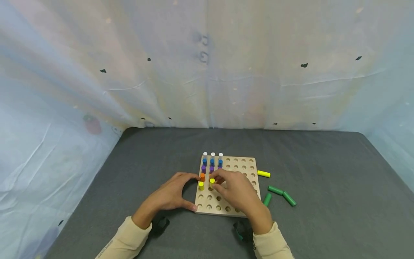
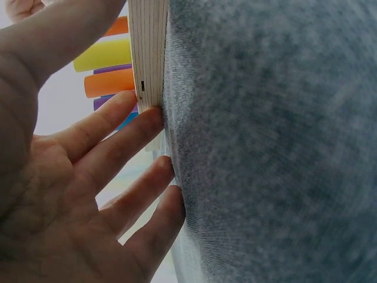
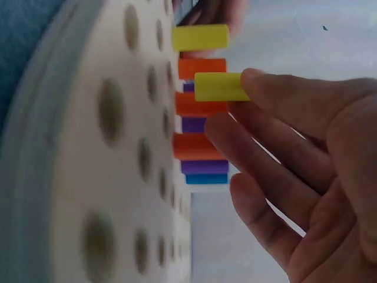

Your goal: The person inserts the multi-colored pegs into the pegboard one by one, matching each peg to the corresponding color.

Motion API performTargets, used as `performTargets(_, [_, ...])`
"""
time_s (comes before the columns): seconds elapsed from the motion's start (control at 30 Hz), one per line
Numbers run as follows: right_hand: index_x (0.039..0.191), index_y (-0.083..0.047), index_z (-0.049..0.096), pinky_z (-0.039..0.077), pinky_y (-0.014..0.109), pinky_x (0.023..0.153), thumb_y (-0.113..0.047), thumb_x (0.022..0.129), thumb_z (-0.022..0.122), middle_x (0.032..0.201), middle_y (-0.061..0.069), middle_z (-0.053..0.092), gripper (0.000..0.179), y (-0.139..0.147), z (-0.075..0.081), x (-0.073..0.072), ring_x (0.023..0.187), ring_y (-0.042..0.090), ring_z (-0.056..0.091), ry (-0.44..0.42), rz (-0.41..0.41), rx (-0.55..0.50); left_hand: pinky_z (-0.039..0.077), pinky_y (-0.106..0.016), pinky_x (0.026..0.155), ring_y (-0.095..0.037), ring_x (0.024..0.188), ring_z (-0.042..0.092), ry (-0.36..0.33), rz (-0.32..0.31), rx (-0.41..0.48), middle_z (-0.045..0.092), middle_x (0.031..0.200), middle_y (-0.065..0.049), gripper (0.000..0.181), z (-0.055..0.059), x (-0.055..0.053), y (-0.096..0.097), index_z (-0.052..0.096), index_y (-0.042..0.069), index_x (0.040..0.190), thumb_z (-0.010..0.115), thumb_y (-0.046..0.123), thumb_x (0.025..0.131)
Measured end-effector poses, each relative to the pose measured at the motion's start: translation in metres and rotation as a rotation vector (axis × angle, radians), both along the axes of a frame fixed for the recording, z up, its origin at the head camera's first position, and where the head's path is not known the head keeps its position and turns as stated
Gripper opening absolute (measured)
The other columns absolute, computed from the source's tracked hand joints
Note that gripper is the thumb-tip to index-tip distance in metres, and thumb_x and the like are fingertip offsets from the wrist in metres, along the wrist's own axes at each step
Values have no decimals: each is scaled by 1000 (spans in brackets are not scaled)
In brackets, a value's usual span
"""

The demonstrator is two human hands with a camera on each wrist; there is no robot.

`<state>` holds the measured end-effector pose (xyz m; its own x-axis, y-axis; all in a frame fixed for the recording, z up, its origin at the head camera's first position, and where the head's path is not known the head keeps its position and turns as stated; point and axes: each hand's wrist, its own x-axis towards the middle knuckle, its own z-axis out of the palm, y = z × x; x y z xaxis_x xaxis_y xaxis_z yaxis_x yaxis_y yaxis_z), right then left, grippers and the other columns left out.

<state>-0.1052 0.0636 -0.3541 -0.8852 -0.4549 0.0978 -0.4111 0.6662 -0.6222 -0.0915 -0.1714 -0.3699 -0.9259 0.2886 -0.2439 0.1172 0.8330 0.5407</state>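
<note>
My right hand (image 1: 237, 189) pinches a yellow peg (image 3: 219, 86) between thumb and fingers, its lower end just off the wooden pegboard (image 1: 205, 202). Another yellow peg (image 1: 201, 186) stands upright in the left column. Beyond it, rows of three orange (image 3: 197, 146), purple (image 1: 211, 169), blue (image 1: 212, 163) and white pegs (image 1: 212, 155) stand in holes; my right hand partly covers the orange row in the head view. Along the board's left edge, my left hand (image 1: 171, 192) is spread, its extended fingers (image 2: 112, 144) touching the side and its thumb at the near left corner.
A loose yellow peg (image 1: 263, 174) lies against the board's right side. Three green pegs (image 1: 275, 190) lie on the grey cloth-covered table (image 1: 323, 172) to the right. A pale sheet (image 1: 245, 64) hangs behind the table.
</note>
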Motion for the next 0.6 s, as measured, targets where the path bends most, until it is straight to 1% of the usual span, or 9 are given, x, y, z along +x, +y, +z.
performTargets(0.1, [109,-24,72,52,32,75,-23,89,75,92,-9,74,20,-2,-3,0,83,6,67,12,16,0,37,-57,111,-25,141,39,-5,7,-1,50,147,0,88,-1,0,1,53,26,139,93,46,62])
performTargets(0.27, [106,-25,71,51,27,71,-25,89,75,89,-10,74,18,-7,-8,-1,79,4,67,59,37,28,38,-56,110,-24,141,39,3,0,5,51,146,1,87,-2,0,-1,54,27,138,93,46,62])
performTargets(0.37, [106,-25,71,51,26,69,-25,89,76,88,-10,75,18,-7,-9,-1,79,3,68,66,43,35,38,-57,110,-25,141,39,5,-8,11,51,146,0,87,-2,0,-2,54,27,137,93,46,62])
performTargets(0.6, [108,-22,72,49,23,65,-24,89,76,86,-9,74,20,-5,-9,-3,72,0,63,57,46,39,38,-56,111,-25,141,39,-12,12,0,49,147,-1,88,-1,-1,0,53,28,138,94,45,62])
